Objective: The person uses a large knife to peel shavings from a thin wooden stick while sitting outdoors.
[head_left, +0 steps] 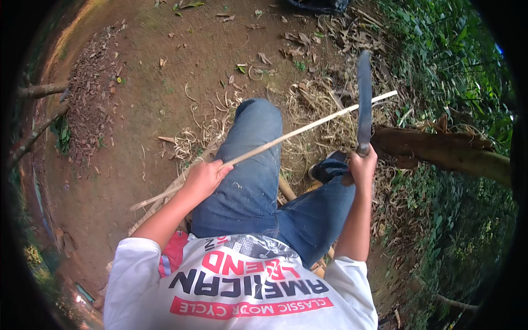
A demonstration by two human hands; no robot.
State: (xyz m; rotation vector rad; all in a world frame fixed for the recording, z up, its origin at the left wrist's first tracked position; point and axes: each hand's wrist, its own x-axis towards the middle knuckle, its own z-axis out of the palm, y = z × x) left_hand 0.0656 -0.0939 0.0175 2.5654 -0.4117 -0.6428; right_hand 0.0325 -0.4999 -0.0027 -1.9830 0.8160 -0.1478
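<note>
A long pale strip, apparently split bamboo or wood [308, 126], slants across my left thigh, its far end up to the right. My left hand [204, 177] is closed around it near its lower left part. In my right hand [363, 165] is the handle of a machete [364, 99], its long dark blade pointing away from me. The blade crosses over the strip near the strip's far end; whether they touch I cannot tell. More pale strips [159, 204] lie beneath my left forearm.
Curly shavings [308, 104] litter the soil ahead of my knees. A thick log [440, 151] juts in from the right, beside dense green plants [462, 66]. Branches [41, 121] stand at the left edge, near dry leaf litter [96, 93]. A black bag-like thing [322, 4] is at the top.
</note>
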